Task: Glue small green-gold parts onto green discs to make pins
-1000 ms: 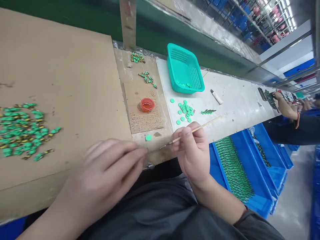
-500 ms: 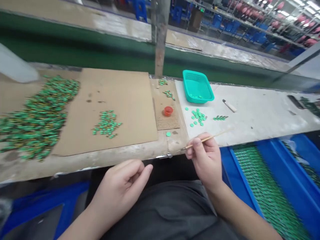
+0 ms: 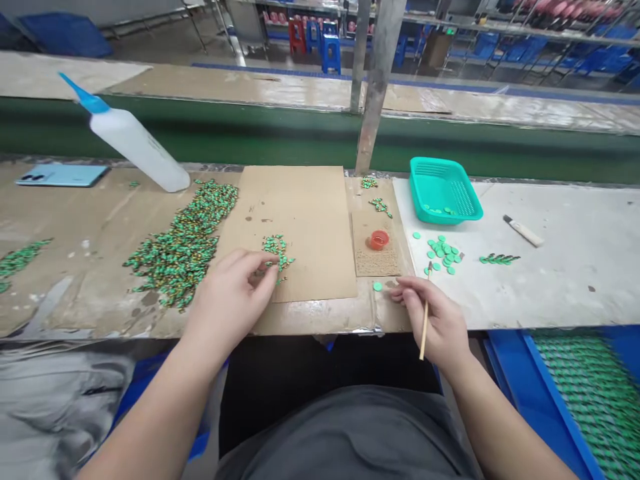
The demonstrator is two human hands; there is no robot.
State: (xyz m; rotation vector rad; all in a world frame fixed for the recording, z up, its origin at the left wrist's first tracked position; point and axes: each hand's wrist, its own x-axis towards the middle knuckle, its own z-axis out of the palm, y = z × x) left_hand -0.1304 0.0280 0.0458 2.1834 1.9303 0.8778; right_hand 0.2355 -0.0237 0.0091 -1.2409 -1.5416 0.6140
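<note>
My left hand [image 3: 233,293] is over the cardboard sheet [image 3: 315,227], thumb and forefinger curled close together at a small pile of green and gold pieces [image 3: 275,247]. Whatever lies between the fingertips is too small to make out. My right hand [image 3: 437,320] holds a thin wooden paintbrush [image 3: 425,330], its dark tip pointing away from me. Just left of the right fingertips lies a single green disc [image 3: 377,286]. Beyond it, a red cap-like cup [image 3: 379,240] rests on a small cardboard piece [image 3: 360,257].
A large heap of green and gold pieces [image 3: 175,253] lies at left, before a white squeeze bottle [image 3: 140,147] and a phone [image 3: 65,175]. At right are loose green discs [image 3: 443,250], a teal basket [image 3: 445,217], a short-handled tool [image 3: 523,230] and a blue tray [image 3: 555,400] of green pieces.
My left hand has moved forward from the table's front edge to the small pile. The paintbrush has swung from lying sideways to pointing away from me. The view has shifted left.
</note>
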